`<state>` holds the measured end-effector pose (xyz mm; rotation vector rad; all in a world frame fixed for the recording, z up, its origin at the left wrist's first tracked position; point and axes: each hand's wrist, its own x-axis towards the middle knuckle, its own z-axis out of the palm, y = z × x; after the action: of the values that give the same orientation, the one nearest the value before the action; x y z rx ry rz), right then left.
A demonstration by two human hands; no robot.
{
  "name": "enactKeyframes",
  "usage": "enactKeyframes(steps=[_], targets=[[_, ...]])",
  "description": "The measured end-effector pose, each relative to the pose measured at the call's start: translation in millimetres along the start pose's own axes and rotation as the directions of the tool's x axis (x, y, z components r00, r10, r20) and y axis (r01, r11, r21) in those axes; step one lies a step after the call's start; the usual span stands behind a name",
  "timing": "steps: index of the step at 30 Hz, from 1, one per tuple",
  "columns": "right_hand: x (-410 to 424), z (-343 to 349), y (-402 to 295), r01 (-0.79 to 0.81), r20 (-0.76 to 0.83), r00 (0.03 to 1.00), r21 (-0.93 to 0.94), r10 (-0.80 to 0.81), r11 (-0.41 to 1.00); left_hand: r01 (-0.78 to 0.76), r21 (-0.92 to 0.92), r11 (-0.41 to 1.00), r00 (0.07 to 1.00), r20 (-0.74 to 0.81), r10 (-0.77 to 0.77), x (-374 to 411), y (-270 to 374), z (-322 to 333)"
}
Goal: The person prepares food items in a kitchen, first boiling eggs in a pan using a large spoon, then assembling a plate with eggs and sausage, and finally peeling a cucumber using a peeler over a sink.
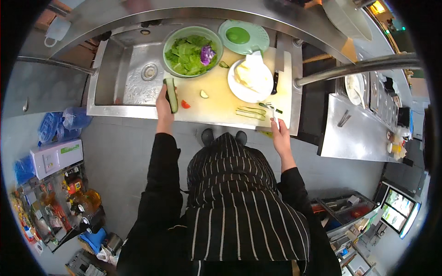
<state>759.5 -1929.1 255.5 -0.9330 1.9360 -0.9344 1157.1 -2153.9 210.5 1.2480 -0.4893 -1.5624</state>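
Note:
My left hand [164, 107] holds a cut cucumber [171, 95], its pale flesh showing, over the left end of a cutting board [214, 110]. In my right hand [281, 134] is a peeler with a white handle [276, 115], at the board's right front edge. Several thin cucumber strips [251, 113] lie left of it. A tomato piece [185, 104] and a cucumber slice [204, 94] rest between my hands. Behind them stands a green colander [167, 65] of lettuce [186, 51] and shredded purple cabbage [207, 55]. Something pale yellow [249, 74] sits on a white plate [238, 95].
A black-handled knife [277, 65] lies right of the plate, near a green spinner lid [257, 36]. The steel sink [129, 79] is on the left. Overhead, a steel shelf [207, 13] crosses the back. A steel counter [359, 131] with food containers stands at right.

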Motion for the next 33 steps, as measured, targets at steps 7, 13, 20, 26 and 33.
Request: enactKeyframes(steps=[7,13,20,26,33], targets=[[-32,60,-101,0.223,0.312,0.924,0.023,-0.219,0.975,0.037,-0.267,0.963,0.969,0.245,0.031,-107,7,41],[-47,79,-215,0.408,0.379,0.845,-0.002,-0.377,0.913,-0.077,-0.233,0.969,0.947,0.286,0.144,-145,21,80],[-51,75,-234,0.522,0.331,0.807,-0.012,-0.489,0.853,-0.182,-0.287,0.94,0.883,0.374,0.285,-160,46,92],[-56,68,-240,0.552,0.337,0.791,-0.029,-0.511,0.834,-0.252,-0.308,0.918,0.869,0.345,0.354,-159,40,94],[-56,62,-240,0.569,0.331,0.776,-0.001,-0.537,0.822,-0.261,-0.318,0.911,0.865,0.341,0.367,-164,42,97]])
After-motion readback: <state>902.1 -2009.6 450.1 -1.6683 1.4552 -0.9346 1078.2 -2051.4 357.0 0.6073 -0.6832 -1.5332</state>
